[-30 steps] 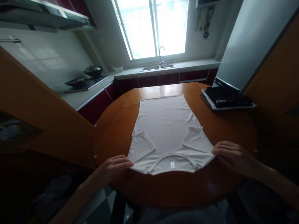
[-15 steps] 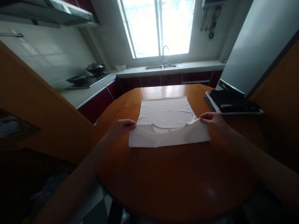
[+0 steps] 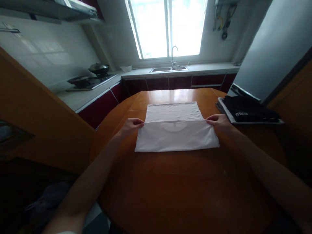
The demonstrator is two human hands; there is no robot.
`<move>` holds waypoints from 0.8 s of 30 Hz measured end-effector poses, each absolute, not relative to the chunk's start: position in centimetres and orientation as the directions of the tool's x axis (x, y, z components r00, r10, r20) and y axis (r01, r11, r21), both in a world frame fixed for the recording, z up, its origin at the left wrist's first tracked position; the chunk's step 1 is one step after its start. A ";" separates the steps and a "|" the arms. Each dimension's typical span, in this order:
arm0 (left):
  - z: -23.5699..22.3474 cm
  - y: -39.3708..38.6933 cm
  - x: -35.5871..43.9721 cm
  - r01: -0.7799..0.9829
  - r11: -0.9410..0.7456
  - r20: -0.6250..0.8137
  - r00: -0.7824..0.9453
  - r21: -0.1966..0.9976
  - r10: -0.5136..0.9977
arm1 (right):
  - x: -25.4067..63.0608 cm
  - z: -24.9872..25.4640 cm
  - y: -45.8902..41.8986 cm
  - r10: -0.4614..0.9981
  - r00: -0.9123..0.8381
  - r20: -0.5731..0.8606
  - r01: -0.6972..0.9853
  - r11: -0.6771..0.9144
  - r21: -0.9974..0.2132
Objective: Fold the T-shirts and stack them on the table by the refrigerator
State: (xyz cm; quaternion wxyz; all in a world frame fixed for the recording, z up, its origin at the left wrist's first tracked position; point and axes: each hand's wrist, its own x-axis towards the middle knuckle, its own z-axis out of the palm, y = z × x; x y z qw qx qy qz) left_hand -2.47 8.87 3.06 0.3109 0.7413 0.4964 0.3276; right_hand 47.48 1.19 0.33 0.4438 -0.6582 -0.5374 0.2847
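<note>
A white T-shirt (image 3: 176, 130) lies on the round wooden table (image 3: 185, 185), its near part folded away from me over the far part. My left hand (image 3: 130, 126) pinches the left end of the folded-over edge. My right hand (image 3: 219, 122) pinches the right end of that edge. Both hands rest low on the tabletop, fingers closed on the cloth. The far strip of the shirt stays flat beyond the fold.
A stack of folded dark clothes (image 3: 248, 112) sits at the table's right side. Beyond the table run a counter with a sink and tap (image 3: 170, 66) under a bright window, and a stove with pans (image 3: 90, 79) to the left. A grey fridge (image 3: 265, 48) stands at right.
Both hands lifted the shirt's near collar end from the table's front and carried it away from me, laying it down over the far half. The camera view shifted forward.
</note>
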 end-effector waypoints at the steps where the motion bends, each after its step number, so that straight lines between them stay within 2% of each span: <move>1: 2.8 9.1 -2.2 0.528 -0.304 0.179 0.274 0.793 0.945 | 47.4 0.2 1.4 0.955 0.276 0.105 0.458 -0.035 -0.888; 13: -0.4 9.6 -1.9 0.614 -0.331 0.235 0.235 0.717 0.943 | 47.1 -1.8 1.9 0.968 0.218 0.126 0.563 -0.019 -0.826; 16: -0.2 9.0 -1.7 0.671 -0.414 0.342 0.246 0.616 0.907 | 47.0 -1.8 1.6 0.959 0.204 0.195 0.715 -0.010 -0.699; 19: 0.5 7.4 -0.4 0.696 -0.567 0.436 0.386 0.441 0.813 | 46.0 -1.5 0.6 0.909 0.180 0.377 0.871 0.030 -0.490; 21: 0.7 5.9 1.2 0.682 -0.635 0.411 0.494 0.363 0.766 | 44.4 -1.2 -0.3 0.881 0.111 0.459 0.915 0.089 -0.392; 24: 0.3 3.7 3.7 0.669 -0.694 0.294 0.629 0.267 0.719 | 41.1 -1.2 -1.5 0.879 -0.026 0.477 0.926 0.200 -0.319</move>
